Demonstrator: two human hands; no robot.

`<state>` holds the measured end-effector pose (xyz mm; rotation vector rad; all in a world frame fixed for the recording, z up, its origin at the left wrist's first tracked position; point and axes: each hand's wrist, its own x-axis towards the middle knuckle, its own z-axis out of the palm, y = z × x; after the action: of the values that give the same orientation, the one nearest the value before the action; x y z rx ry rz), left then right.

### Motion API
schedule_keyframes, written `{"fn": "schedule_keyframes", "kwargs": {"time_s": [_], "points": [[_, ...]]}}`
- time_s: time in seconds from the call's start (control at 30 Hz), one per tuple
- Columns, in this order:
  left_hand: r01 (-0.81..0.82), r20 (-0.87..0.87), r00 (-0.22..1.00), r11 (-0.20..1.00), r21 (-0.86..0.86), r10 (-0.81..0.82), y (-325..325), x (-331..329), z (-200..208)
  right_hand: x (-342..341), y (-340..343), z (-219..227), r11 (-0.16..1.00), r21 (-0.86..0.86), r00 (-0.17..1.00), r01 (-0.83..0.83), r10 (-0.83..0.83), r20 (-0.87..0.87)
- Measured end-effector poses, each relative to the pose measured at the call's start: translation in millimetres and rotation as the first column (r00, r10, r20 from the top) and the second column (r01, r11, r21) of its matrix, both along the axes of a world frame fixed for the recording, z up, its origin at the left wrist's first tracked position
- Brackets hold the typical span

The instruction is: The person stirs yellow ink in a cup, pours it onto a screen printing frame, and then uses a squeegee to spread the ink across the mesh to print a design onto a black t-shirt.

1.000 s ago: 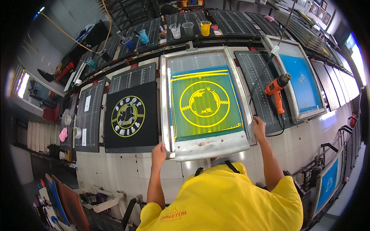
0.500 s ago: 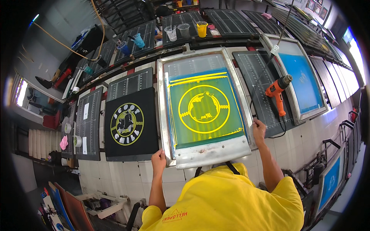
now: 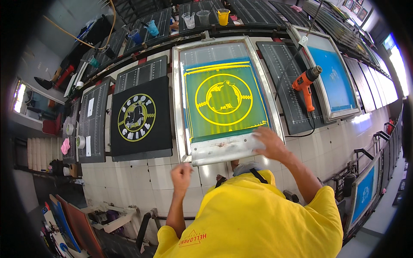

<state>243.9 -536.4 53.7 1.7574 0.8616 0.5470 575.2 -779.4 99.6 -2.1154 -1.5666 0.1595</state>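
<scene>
A metal-framed printing screen (image 3: 177, 107) lies in front of me, its mesh carrying yellow ink around a round emblem. Across its near end rests a wide silver squeegee (image 3: 221, 147). My right hand (image 3: 270, 144) is at the squeegee's right end with fingers stretched out, slightly blurred; I cannot tell whether it touches. Just below the screen's near left corner is my left hand (image 3: 182, 175), its fingers curled in and nothing visible in them. To the left, a black printed fabric (image 3: 137, 118) with a round yellow-green and white emblem lies on a dark board.
An orange heat gun (image 3: 306, 86) stands on the dark board to the right. Beyond it leans another screen with blue mesh (image 3: 333, 81). Plastic cups, including a yellow one (image 3: 223, 17), stand on the far boards. A tiled floor (image 3: 167, 185) shows below the boards.
My right hand has left the screen's right edge and moved left to the squeegee's end. My left hand has let go of the frame corner. The view has shifted slightly.
</scene>
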Motion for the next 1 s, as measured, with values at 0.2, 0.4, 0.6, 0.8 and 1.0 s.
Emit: {"fn": "schedule_keyframes", "kwargs": {"time_s": [0.2,0.4,0.6,0.8,1.0], "points": [[0.362,0.000,0.903,0.764,-0.534,-0.429,-73,41,-31,-19,14,7,0.909,-0.337,0.907,-0.243,0.337,0.254],[0.338,0.112,0.902,0.521,-0.784,-0.416,-91,96,-34,-16,52,16,0.971,-0.222,0.953,-0.089,0.148,0.263],[0.299,0.193,0.935,0.371,-0.879,-0.296,-90,108,-42,-13,62,15,0.991,-0.106,0.953,-0.080,0.108,0.282],[0.288,0.209,0.938,0.282,-0.915,-0.277,-94,112,-45,38,96,22,0.999,-0.013,0.979,-0.034,0.036,0.202],[0.275,0.198,0.945,0.305,-0.912,-0.260,-97,120,-53,131,178,23,0.998,-0.015,0.968,0.062,-0.056,0.243]]}}
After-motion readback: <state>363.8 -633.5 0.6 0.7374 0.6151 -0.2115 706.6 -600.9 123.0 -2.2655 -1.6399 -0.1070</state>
